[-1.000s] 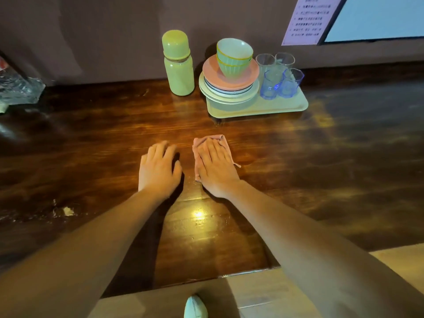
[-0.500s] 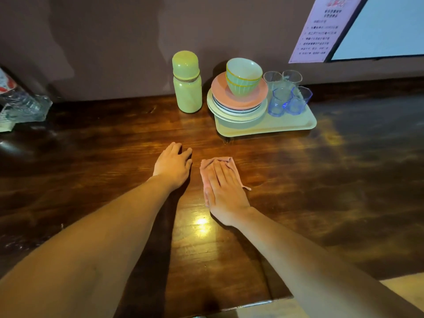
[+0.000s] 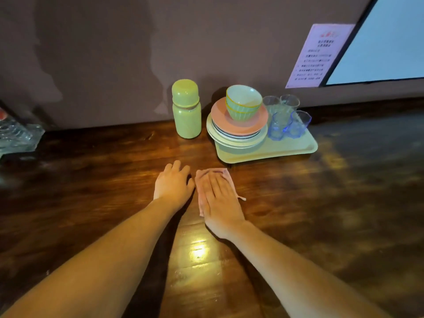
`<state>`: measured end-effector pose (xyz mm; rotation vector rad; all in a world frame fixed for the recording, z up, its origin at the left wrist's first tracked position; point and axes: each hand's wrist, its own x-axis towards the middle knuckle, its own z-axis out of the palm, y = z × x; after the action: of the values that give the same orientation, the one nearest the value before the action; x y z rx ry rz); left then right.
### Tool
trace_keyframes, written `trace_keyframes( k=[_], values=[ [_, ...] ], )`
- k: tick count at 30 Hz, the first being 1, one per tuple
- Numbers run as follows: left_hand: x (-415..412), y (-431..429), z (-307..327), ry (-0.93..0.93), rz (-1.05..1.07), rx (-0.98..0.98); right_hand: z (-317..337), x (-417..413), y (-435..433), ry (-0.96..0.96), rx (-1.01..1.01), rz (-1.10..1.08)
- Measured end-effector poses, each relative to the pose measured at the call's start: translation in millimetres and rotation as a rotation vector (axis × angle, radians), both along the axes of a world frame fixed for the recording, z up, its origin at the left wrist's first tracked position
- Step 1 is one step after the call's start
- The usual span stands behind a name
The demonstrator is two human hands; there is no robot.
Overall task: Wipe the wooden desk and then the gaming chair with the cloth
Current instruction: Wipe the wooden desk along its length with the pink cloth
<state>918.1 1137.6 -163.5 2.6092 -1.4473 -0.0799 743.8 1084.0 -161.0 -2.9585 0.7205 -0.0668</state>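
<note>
Two stages, first apparently unfinished: right hand (image 3: 220, 203), fingers straight, presses cloth (image 3: 224, 174) on worktop (image 3: 321, 203) before tray (image 3: 275, 150); left hand (image 3: 173, 187) flat alongside; chair unseen.

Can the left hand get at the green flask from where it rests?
Probably yes: the left hand rests on the dark wooden desk, with only bare wood between it and the pale green lidded flask; the pale green tray sits further right.

Head view — forward, down, near desk (image 3: 91, 203).
</note>
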Motion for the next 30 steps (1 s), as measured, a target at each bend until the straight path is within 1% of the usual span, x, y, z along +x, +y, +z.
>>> trace_keyframes(
  k=[4, 8, 11, 15, 21, 24, 30],
  values=[
    [24.3, -17.6, -12.4, 0.050, 0.028, -0.013, 2.5, 1.9, 0.7, 0.032, 0.005, 0.004],
    [29.4, -10.3, -33.5, 0.013, -0.003, -0.169, -7.7, 33.0, -25.0, 0.059, -0.065, 0.032],
    [31.7, -8.3, -37.7, 0.028, -0.007, -0.215, -13.1, 67.5, -53.7, 0.086, -0.114, 0.026],
    [30.1, -9.6, -30.1, 0.040, 0.003, -0.207, -12.6, 93.2, -73.2, 0.066, -0.113, -0.031],
    [28.9, -8.1, -27.8, 0.064, 0.003, -0.188, -19.2, 62.2, -36.9, -0.008, -0.032, -0.089],
    [27.5, -8.1, -28.5, 0.060, 0.004, -0.179, -20.4, 57.9, -32.4, -0.010, -0.013, -0.097],
    [30.1, -11.5, -34.6, 0.034, 0.013, -0.145, -17.8, 98.5, -66.9, 0.014, -0.027, -0.137]
  ],
)
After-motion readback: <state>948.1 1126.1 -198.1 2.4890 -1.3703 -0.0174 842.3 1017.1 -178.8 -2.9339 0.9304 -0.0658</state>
